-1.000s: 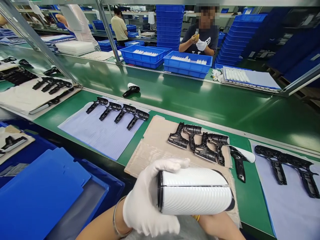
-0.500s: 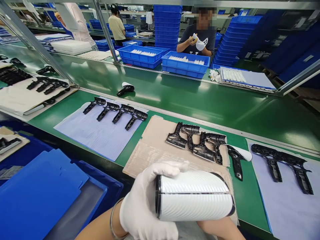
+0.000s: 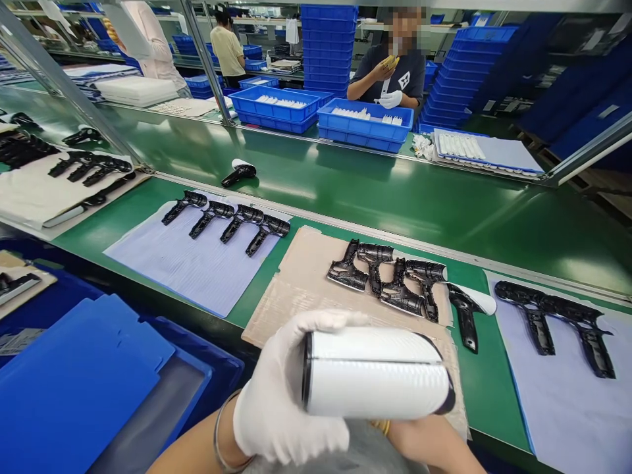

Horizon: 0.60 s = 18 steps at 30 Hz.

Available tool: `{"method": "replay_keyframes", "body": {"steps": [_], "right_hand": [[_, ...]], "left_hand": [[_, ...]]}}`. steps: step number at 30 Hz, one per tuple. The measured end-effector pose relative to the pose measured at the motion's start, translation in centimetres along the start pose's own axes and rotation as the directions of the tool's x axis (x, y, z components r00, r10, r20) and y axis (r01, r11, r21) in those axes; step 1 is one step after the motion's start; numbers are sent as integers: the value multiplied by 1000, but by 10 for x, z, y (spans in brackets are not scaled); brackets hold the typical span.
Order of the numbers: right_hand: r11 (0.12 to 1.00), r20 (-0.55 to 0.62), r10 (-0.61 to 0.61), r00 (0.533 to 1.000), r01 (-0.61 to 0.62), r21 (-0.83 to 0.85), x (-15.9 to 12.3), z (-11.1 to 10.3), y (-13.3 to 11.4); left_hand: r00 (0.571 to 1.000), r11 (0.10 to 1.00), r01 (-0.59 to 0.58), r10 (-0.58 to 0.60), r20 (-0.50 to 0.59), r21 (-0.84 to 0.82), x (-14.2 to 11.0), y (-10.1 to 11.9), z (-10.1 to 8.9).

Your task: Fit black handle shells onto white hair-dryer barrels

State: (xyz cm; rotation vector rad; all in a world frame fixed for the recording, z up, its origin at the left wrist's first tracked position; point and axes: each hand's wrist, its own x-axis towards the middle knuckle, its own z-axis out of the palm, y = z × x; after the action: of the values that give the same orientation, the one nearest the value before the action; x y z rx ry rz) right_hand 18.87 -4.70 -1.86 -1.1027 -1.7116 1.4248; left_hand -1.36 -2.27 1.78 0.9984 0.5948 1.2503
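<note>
In the head view, my gloved left hand [image 3: 289, 388] is wrapped round the left end of a white, ribbed housing [image 3: 378, 372] with black ends, shaped like a hair dryer's barrel. A dark seam runs along its side. The housing lies level above the front of the bench. Only the forearm [image 3: 424, 438] of my right hand shows, beneath the housing. The hand itself and its fingers are hidden behind it. Past the housing, several black pistol-shaped half shells [image 3: 382, 276] lie on a cardboard sheet [image 3: 289, 296]. A white-and-black pistol-shaped piece [image 3: 467, 319] lies beside them.
More black half shells [image 3: 230, 220] lie on a pale sheet [image 3: 197, 276] to the left, others [image 3: 557, 316] to the right. A pistol-shaped piece [image 3: 239, 172] rests on the green belt [image 3: 355, 184]. Blue bins [image 3: 99, 382] stand lower left. A co-worker [image 3: 385, 72] is opposite.
The housing and my left hand have moved slightly up and left, with the housing turned a little. The co-worker opposite has lowered one hand and separated both hands.
</note>
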Motion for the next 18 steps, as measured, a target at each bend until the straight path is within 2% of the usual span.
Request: {"method": "replay_keyframes", "body": {"steps": [2, 5, 7, 9, 12, 15, 18], "right_hand": [[996, -1, 27, 1000, -27, 79, 4, 2, -5], [975, -3, 56, 998, -54, 214, 6, 2, -3], [943, 59, 82, 995, -97, 318, 7, 0, 1], [878, 137, 107, 985, -158, 452, 9, 0, 4], [736, 258, 87, 962, -237, 635, 13, 5, 8], [610, 351, 2, 937, -279, 742, 15, 12, 11], [597, 316, 19, 949, -264, 758, 12, 17, 15]], "left_hand": [[996, 999, 44, -42, -74, 31, 6, 2, -1], [969, 993, 99, -81, -233, 66, 15, 2, -5], [941, 992, 124, -112, -319, 19, 19, 0, -6], [922, 989, 139, -150, -356, -54, 20, -1, -6], [917, 977, 171, -206, -342, -131, 21, 0, -3], [924, 964, 203, -247, -291, -173, 22, 0, -3], [954, 962, 182, -224, -201, -205, 25, -6, -4]]}}
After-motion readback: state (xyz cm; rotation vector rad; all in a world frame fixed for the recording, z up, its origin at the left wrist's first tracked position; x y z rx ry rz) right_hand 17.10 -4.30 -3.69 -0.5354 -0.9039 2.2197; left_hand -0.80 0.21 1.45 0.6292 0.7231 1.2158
